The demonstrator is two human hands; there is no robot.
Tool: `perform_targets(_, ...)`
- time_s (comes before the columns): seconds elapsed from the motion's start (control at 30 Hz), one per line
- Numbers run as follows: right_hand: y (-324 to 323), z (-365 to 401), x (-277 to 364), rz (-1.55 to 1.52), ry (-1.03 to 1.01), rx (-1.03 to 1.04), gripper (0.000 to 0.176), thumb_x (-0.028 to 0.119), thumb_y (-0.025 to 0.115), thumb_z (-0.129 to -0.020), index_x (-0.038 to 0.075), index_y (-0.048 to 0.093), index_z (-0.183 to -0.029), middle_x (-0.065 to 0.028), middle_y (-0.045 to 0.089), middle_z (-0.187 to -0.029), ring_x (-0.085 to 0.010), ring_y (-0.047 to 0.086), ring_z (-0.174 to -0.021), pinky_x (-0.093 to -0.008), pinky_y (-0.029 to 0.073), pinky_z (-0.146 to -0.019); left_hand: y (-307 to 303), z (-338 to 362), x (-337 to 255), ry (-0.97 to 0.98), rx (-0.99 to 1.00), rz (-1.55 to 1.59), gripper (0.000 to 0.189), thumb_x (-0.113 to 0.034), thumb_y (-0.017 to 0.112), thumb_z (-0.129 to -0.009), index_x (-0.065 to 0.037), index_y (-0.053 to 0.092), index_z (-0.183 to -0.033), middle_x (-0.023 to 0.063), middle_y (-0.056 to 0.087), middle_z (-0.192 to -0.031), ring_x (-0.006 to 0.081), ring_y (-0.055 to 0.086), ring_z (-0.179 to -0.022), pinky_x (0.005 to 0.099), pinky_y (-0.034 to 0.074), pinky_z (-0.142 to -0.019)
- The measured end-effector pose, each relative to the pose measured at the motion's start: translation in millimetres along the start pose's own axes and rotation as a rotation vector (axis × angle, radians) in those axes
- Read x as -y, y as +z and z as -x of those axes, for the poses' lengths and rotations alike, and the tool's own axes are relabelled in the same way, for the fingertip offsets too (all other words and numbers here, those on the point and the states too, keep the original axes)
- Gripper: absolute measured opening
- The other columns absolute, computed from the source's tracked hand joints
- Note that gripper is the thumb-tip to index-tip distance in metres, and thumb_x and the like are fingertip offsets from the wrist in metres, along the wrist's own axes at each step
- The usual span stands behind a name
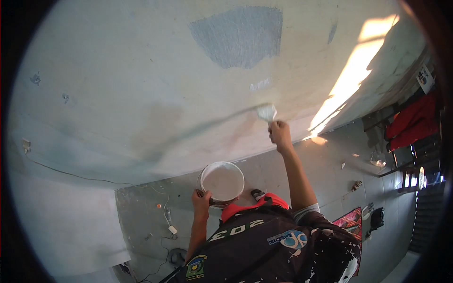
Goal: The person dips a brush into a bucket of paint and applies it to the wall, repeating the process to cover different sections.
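My right hand (280, 134) is closed round the handle of a paintbrush (267, 112), its wide whitish head raised against the pale wall (188, 89). The handle is mostly hidden in my fingers. Lower down, my left hand (202, 198) grips the edge of a white bucket (222, 164), with the thumb over the rim. Pale, whitish paint (223, 183) shows inside the bucket, which I hold close in front of my body. Above the brush, the wall bears a large grey brushed patch (240, 35) and a small whitish smear (261, 85).
A cable (80, 176) runs from a wall socket (26, 145) down to the grey floor, where a power strip (172, 229) lies. To the right are a red cloth (414, 120) over a chair, a patterned mat (348, 220) and small items. Bright sunlight (347, 75) falls across the wall.
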State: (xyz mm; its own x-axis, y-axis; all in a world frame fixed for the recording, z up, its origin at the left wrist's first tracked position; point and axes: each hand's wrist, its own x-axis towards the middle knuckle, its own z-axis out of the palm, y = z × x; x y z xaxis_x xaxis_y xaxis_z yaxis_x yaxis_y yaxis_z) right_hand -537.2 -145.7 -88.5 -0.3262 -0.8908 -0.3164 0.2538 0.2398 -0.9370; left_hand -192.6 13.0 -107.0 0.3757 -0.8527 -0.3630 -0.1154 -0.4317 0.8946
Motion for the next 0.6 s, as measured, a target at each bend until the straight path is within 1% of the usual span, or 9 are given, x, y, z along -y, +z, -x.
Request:
perform_targets(0.03, 5.2, 8.2, 31.6, -0.011, -0.049, -0.004, 0.02, 0.018, 0.053, -0.092, 0.003, 0.053, -0.079, -0.0016, 0.051, -0.064, -0.006, 0.041, -0.044, -0.0231, 0.027, -0.036, 0.0, -0.6, -0.8, -0.046, 0.003, -0.013, 0.021, -0.009, 0.065, -0.071, 0.0, 0.05, -0.083, 0.0021, 0.048, -0.077, 0.0118, 0.047, -0.069, 0.0295, 0.04, -0.06)
perform_targets(0.17, 18.7, 49.7, 126.2, -0.076, -0.211, 0.011, 0.02, 0.019, 0.054, -0.095, 0.002, 0.055, -0.084, 0.0001, 0.05, -0.063, -0.0035, 0.038, -0.043, -0.0212, 0.025, -0.035, 1.8, 2.2, -4.1, -0.092, 0.032, -0.011, 0.022, -0.01, 0.066, -0.07, 0.0, 0.05, -0.082, 0.0023, 0.048, -0.077, 0.0125, 0.046, -0.069, 0.0298, 0.039, -0.06)
perform_targets(0.23, 16.6, 60.1, 145.2, -0.122, -0.286, 0.021, 0.02, 0.019, 0.054, -0.096, 0.002, 0.056, -0.086, 0.0006, 0.049, -0.063, -0.0028, 0.037, -0.043, -0.0206, 0.024, -0.036, 5.9, -0.3, -3.3, -0.031, 0.024, -0.043, 0.022, -0.01, 0.066, -0.07, -0.001, 0.049, -0.08, 0.0022, 0.047, -0.075, 0.0124, 0.045, -0.066, 0.0296, 0.038, -0.058)
perform_targets(0.3, 14.3, 66.4, 150.4, -0.165, -0.31, 0.081, 0.021, 0.018, 0.054, -0.097, -0.002, 0.057, -0.09, -0.0027, 0.055, -0.066, -0.0054, 0.042, -0.047, -0.0232, 0.031, -0.041, 7.9, 1.1, -3.2, -0.033, 0.037, -0.031, 0.022, -0.01, 0.066, -0.07, -0.001, 0.048, -0.079, 0.0022, 0.047, -0.075, 0.0123, 0.045, -0.065, 0.0295, 0.038, -0.057)
perform_targets(0.33, 14.2, 62.1, 145.2, -0.166, -0.308, 0.081, 0.021, 0.018, 0.054, -0.097, -0.002, 0.057, -0.09, -0.0027, 0.055, -0.066, -0.0054, 0.042, -0.047, -0.0232, 0.031, -0.041, 9.3, 1.9, -5.1, -0.031, 0.046, -0.018, 0.021, -0.009, 0.066, -0.069, -0.002, 0.048, -0.079, 0.0021, 0.046, -0.075, 0.0121, 0.044, -0.064, 0.0294, 0.038, -0.056)
perform_targets(0.43, 17.5, 30.8, 90.2, -0.198, -0.322, 0.083, 0.02, 0.018, 0.054, -0.096, -0.001, 0.058, -0.091, -0.0017, 0.055, -0.066, -0.0048, 0.042, -0.049, -0.0233, 0.033, -0.042, 9.0, 0.5, 0.1, -0.053, 0.044, -0.017, 0.021, -0.009, 0.066, -0.069, -0.002, 0.049, -0.079, 0.002, 0.047, -0.075, 0.0116, 0.045, -0.064, 0.0289, 0.038, -0.056)
perform_targets(0.5, 17.6, -2.2, 21.4, -0.074, -0.279, -0.011, 0.022, 0.019, 0.054, -0.095, -0.001, 0.06, -0.086, -0.0005, 0.053, -0.063, -0.0065, 0.043, -0.05, -0.0263, 0.036, -0.045, 9.2, 5.7, -3.4, -0.054, 0.043, -0.021, 0.021, -0.009, 0.066, -0.069, -0.003, 0.049, -0.079, 0.0018, 0.047, -0.075, 0.0112, 0.045, -0.064, 0.0283, 0.037, -0.055)
perform_targets(0.57, 10.6, -37.0, -65.2, 0.111, -0.352, -0.105, 0.029, 0.024, 0.057, -0.092, -0.001, 0.06, -0.078, -0.0022, 0.054, -0.061, -0.0103, 0.048, -0.052, -0.0296, 0.039, -0.049, 8.9, 11.3, -8.0, -0.052, 0.041, -0.021, 0.02, -0.009, 0.066, -0.07, -0.003, 0.049, -0.079, 0.0016, 0.047, -0.075, 0.0108, 0.045, -0.065, 0.0278, 0.037, -0.055)
perform_targets(0.6, 4.6, -56.0, -114.9, 0.198, -0.286, -0.13, 0.027, 0.023, 0.056, -0.091, 0.0, 0.061, -0.08, -0.0017, 0.054, -0.06, -0.0094, 0.047, -0.049, -0.028, 0.037, -0.044, 8.6, 13.7, -9.7, -0.04, 0.043, -0.014, 0.02, -0.008, 0.066, -0.07, -0.003, 0.049, -0.079, 0.0012, 0.047, -0.075, 0.0103, 0.045, -0.064, 0.0274, 0.037, -0.054)
